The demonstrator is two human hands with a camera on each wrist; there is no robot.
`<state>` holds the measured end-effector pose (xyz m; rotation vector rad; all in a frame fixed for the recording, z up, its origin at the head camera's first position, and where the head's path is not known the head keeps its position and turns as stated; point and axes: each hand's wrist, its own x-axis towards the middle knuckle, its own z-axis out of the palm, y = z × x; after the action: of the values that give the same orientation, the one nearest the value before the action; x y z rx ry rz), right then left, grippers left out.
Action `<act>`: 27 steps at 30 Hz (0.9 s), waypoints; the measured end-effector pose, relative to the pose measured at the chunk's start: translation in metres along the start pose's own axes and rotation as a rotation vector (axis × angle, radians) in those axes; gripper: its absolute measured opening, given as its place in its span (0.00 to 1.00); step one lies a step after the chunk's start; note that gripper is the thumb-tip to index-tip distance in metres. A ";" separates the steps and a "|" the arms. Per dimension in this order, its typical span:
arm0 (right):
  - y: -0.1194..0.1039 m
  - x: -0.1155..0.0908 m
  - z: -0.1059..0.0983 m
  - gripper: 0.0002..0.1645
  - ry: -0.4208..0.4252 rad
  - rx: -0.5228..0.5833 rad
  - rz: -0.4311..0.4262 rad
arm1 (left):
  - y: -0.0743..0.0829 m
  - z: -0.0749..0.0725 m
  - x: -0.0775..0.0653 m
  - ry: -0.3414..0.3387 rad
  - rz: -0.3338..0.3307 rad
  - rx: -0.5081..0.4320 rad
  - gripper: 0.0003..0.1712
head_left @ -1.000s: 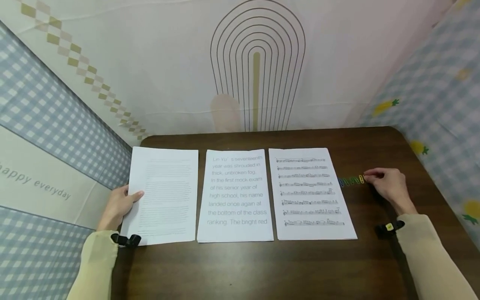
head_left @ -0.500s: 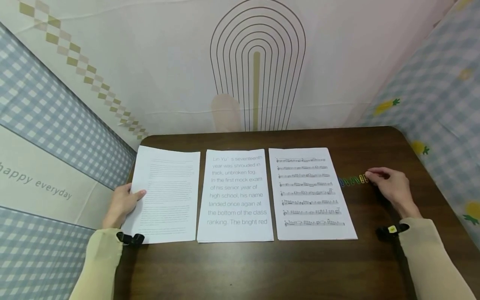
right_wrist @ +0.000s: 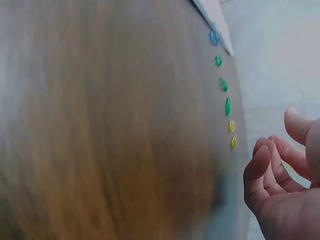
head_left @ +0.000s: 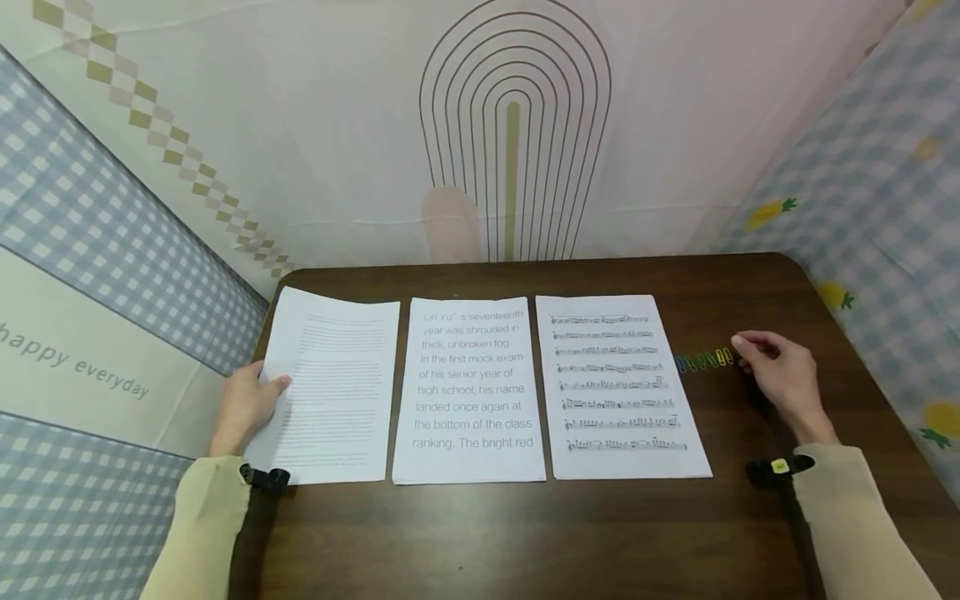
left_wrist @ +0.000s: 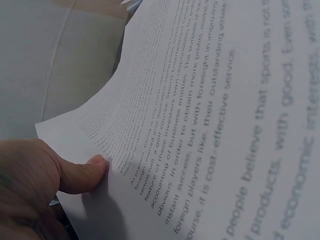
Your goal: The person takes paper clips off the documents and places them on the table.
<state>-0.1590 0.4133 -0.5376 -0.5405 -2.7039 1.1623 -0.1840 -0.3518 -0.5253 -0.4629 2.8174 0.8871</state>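
At the left, my left hand (head_left: 247, 404) grips the outer edge of a stack of printed sheets (head_left: 337, 392), thumb on top. The left wrist view has the page (left_wrist: 200, 125) bowing upward beside the thumb (left_wrist: 82, 175); the fingers beneath are hidden. My right hand (head_left: 783, 371) hovers at the right end of a row of small coloured paper clips (head_left: 705, 362), thumb and index fingertips close together. In the right wrist view its fingers (right_wrist: 257, 165) curl loosely, with no held clip plainly visible. Beside them lie yellow clips (right_wrist: 233, 142), green clips (right_wrist: 228, 106) and a blue clip (right_wrist: 214, 37).
A large-print text stack (head_left: 471, 392) lies mid-table, with a sheet-music stack (head_left: 622, 387) to its right, close to the blue clip. The brown table (head_left: 480, 533) is bordered by a pale back curtain (head_left: 337, 125) and checked side curtains (head_left: 862, 192).
My left hand has shifted slightly right, and the far left corner of its stack now tilts up and inward. The right hand has moved a little right, uncovering a second yellow clip.
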 end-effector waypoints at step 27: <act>-0.080 -0.027 0.034 0.23 -0.014 0.023 -0.141 | -0.003 0.010 -0.001 0.120 0.086 0.130 0.43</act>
<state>-0.1649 0.3298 -0.5030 -0.3339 -2.6870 1.1629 -0.1811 -0.3485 -0.5346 -0.3923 3.0016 0.7072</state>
